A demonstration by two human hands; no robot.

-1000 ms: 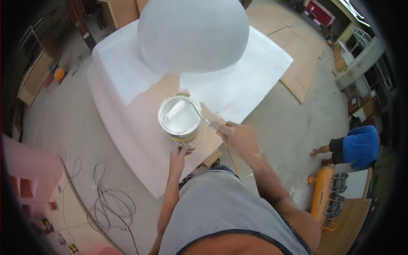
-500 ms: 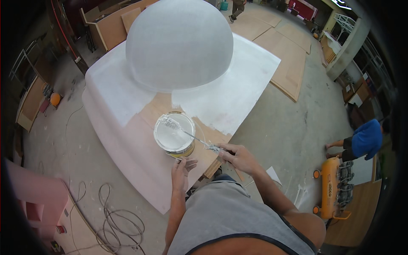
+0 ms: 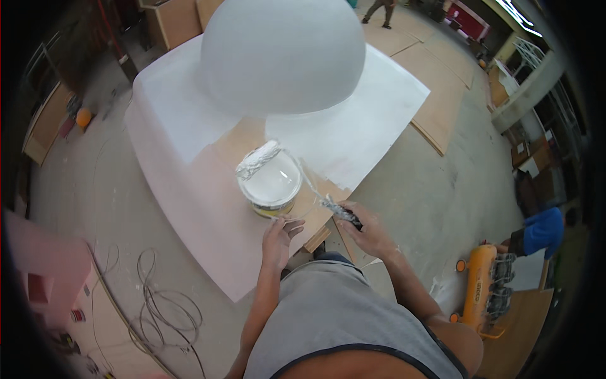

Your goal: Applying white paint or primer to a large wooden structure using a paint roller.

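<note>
Two hands work at the paint bucket [image 3: 271,185], which stands on the bare wooden near corner of the big white-coated base [image 3: 189,183]; the left hand [image 3: 278,241] rests just below the bucket, fingers curled at its lower rim and steadying it; the right hand [image 3: 366,228] is clenched round the dark handle of a paint roller [image 3: 259,159], whose wire frame runs up and left so that the wet, white-loaded sleeve lies across the bucket's far rim. Beyond the bucket rises a large dome [image 3: 284,57], evenly pale grey-white all over; the flat top of the base around the dome looks painted white, while a wedge of raw wood around the bucket and the pinkish side face to the bucket's left appear uncoated, so I judge most of the coating done with that near corner left. Right of the bucket, well apart on the floor, stands an orange compressor [image 3: 478,290]; loose cables [image 3: 158,303] lie on the floor below and left of the bucket.
</note>
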